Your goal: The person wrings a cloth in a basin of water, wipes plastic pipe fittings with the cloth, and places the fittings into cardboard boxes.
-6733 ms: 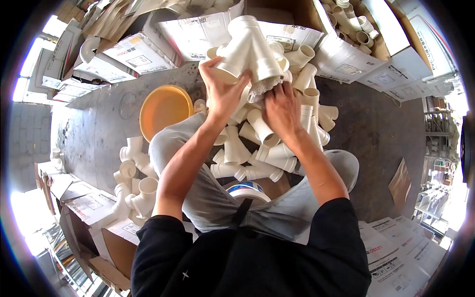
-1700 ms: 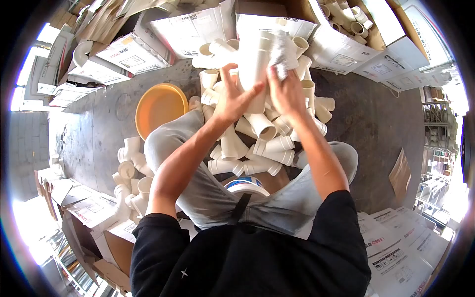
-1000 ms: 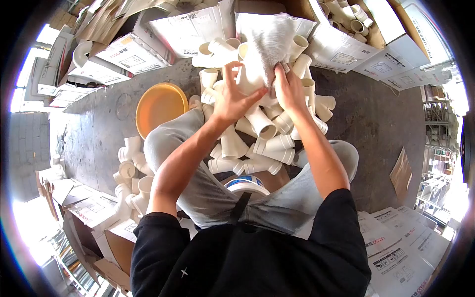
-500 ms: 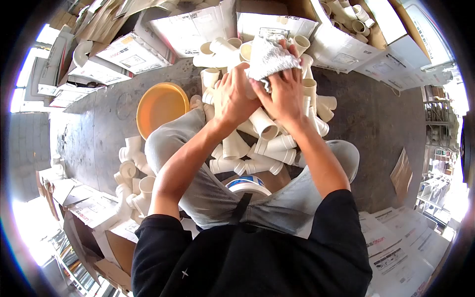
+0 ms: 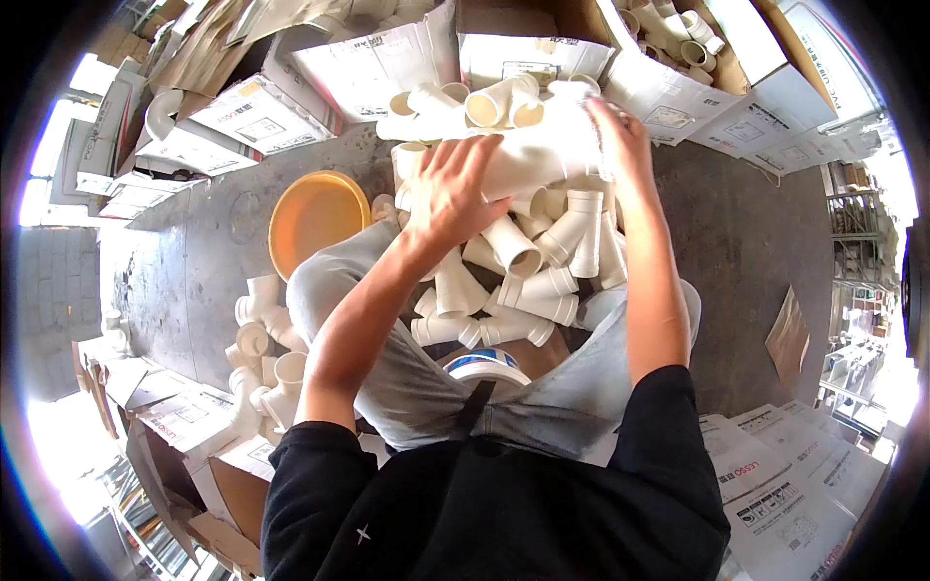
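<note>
A large white plastic pipe fitting (image 5: pixel 538 160) lies sideways between my hands, above a pile of similar fittings. My left hand (image 5: pixel 453 189) grips its left end, the thumb underneath and the fingers over the top. At the other end, my right hand (image 5: pixel 622 145) is closed on a white cloth (image 5: pixel 603 145) pressed against the fitting's rim. The cloth is mostly hidden by the hand and blends into the bright plastic. Below them, cream-white branch pipe fittings (image 5: pixel 572 228) are heaped on the floor between my legs.
An orange basin (image 5: pixel 320 184) stands to the left of the pile. Cardboard boxes (image 5: pixel 378 63) line the far side, and one box (image 5: pixel 727 97) at the far right holds more fittings. Other fittings (image 5: pixel 281 387) lie by my left knee. Flattened white cartons (image 5: pixel 785 474) are at the right.
My right hand and the cloth have moved right, away from my left hand, to the fitting's right end. The fitting now lies sideways and shows more of its length.
</note>
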Demonstrator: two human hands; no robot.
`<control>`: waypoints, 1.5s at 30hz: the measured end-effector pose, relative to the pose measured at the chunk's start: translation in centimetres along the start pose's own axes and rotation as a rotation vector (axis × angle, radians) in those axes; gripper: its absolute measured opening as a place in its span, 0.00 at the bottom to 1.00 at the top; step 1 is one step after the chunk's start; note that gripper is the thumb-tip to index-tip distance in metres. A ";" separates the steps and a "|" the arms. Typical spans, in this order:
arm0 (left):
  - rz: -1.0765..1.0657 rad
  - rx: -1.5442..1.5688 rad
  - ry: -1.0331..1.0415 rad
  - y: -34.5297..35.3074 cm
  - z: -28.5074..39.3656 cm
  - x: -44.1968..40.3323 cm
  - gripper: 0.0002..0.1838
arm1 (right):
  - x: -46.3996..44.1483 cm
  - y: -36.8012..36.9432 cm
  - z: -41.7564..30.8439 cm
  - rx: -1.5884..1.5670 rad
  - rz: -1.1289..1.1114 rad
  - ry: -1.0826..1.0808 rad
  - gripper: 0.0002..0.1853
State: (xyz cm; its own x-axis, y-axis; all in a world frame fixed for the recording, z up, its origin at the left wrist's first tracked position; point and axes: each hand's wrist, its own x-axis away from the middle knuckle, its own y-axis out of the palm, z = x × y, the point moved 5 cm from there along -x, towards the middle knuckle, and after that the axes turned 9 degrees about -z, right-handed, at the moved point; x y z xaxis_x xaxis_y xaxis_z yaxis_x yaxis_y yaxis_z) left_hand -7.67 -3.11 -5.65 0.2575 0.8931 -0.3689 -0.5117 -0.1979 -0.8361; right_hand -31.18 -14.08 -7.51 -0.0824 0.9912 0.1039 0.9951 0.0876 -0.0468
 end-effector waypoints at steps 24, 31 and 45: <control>-0.101 1.190 -0.604 6.1 -2.1 -8.9 0.45 | 0.9 -0.8 2.0 -0.174 -0.077 0.147 0.22; -0.234 1.378 -0.569 10.8 -3.4 -16.3 0.32 | -1.1 -2.3 0.7 0.349 0.199 -0.139 0.20; -0.346 1.320 -0.712 15.8 -9.9 -24.1 0.30 | -13.3 -3.1 4.3 0.207 0.051 0.062 0.10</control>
State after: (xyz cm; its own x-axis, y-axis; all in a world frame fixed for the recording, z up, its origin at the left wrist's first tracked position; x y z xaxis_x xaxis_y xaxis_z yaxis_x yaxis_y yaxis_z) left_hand -13.83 -31.82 -14.03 0.2770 0.8964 0.3461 -0.9485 0.1973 0.2479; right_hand -33.43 -27.06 -13.02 -0.0226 0.9873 0.1573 0.9647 0.0628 -0.2558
